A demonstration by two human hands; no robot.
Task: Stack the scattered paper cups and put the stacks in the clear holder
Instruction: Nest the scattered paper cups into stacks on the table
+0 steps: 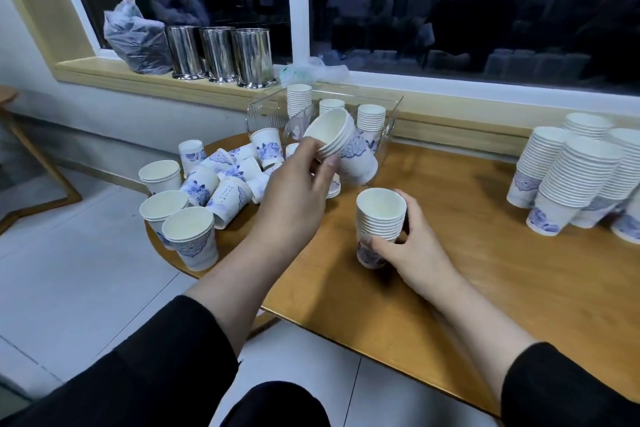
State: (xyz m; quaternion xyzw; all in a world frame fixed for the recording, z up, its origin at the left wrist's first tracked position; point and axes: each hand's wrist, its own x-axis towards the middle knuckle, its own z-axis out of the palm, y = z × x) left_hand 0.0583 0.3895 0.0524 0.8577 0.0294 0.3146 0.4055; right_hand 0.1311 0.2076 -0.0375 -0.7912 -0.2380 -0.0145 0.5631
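Note:
White paper cups with blue flower prints lie scattered (221,177) on the left end of the wooden table (450,253), some upright, some on their sides. My left hand (294,191) grips a short stack of cups (346,149), tilted with its mouth to the left, above the table. My right hand (412,246) holds a taller upright stack (380,218) standing on the table. Behind them stands the clear holder (391,121) with three stacks (371,118) inside.
Several tall cup stacks (575,177) stand at the table's right end. Three steel canisters (221,52) and a plastic bag (135,38) sit on the window sill. The table's curved left edge drops to a tiled floor (86,270).

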